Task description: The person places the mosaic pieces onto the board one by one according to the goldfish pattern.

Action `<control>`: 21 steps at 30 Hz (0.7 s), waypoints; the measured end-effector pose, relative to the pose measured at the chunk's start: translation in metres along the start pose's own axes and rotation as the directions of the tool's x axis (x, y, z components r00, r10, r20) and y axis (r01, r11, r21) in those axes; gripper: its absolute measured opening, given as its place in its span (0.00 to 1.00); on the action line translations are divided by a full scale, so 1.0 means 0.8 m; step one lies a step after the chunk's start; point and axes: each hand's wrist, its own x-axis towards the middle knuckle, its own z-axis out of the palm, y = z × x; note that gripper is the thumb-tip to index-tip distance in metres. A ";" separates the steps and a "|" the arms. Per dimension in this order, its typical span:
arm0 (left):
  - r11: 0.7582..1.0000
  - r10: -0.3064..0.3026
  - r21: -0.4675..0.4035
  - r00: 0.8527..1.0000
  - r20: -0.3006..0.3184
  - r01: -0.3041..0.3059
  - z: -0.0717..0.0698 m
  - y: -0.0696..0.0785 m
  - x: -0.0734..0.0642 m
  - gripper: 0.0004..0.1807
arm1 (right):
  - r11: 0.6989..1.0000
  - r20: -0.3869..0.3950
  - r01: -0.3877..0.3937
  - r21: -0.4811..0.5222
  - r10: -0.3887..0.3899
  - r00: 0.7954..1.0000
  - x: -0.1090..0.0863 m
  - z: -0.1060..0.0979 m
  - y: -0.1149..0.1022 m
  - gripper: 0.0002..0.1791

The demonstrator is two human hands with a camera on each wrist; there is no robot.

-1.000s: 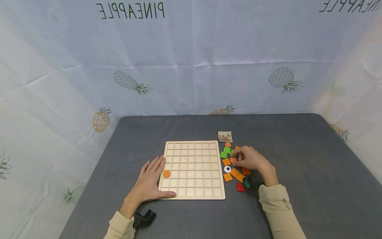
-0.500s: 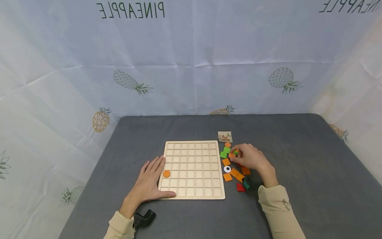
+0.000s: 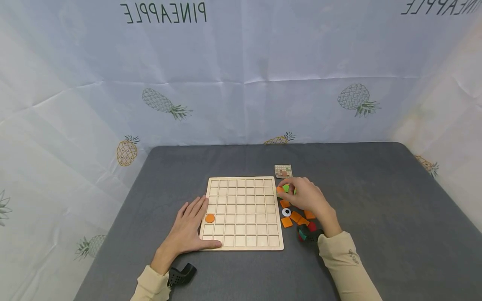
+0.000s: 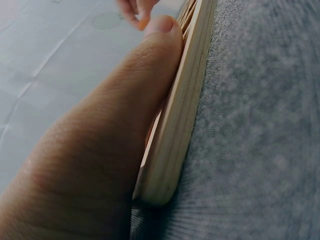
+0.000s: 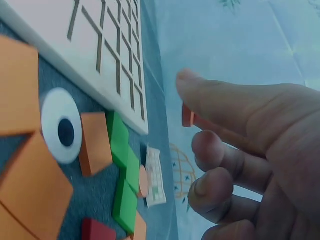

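A pale wooden grid board lies on the grey table. My left hand rests along its left side with fingers straight, thumb at the near edge; the left wrist view shows the thumb against the rim. One orange disc sits in a left-column square. Between the thumb and a finger of my right hand is another orange disc, raised by the board's right edge. Under and around that hand lie green tiles, orange squares and a white disc with a dark centre.
A small printed grid card lies beyond the loose pieces, near the board's far right corner. A red piece lies by the right wrist's black camera mount. Behind the table hangs a pineapple-print cloth.
My right hand has drawn the orange disc out of the loose pieces and moved left to the board's edge. My left hand and the board have stayed in place.
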 end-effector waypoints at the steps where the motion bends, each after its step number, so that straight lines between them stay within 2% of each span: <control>1: 1.000 0.000 -0.002 1.000 0.000 0.000 0.000 0.000 0.000 0.74 | 1.000 -0.001 0.003 0.001 -0.003 1.000 0.001 0.001 -0.002 0.15; 7: 1.000 0.005 -0.008 1.000 -0.003 -0.005 -0.001 0.001 -0.001 0.74 | 0.999 -0.012 0.025 0.022 -0.025 1.000 0.005 0.008 -0.018 0.17; 16: 1.000 0.004 -0.011 1.000 0.007 -0.004 0.001 -0.001 -0.001 0.73 | 0.991 -0.077 0.119 0.055 -0.115 0.990 0.018 0.024 -0.051 0.16; 21: 1.000 -0.002 0.001 1.000 0.004 0.002 0.001 0.000 0.000 0.74 | 0.983 -0.075 0.138 0.120 -0.130 0.989 0.029 0.038 -0.074 0.17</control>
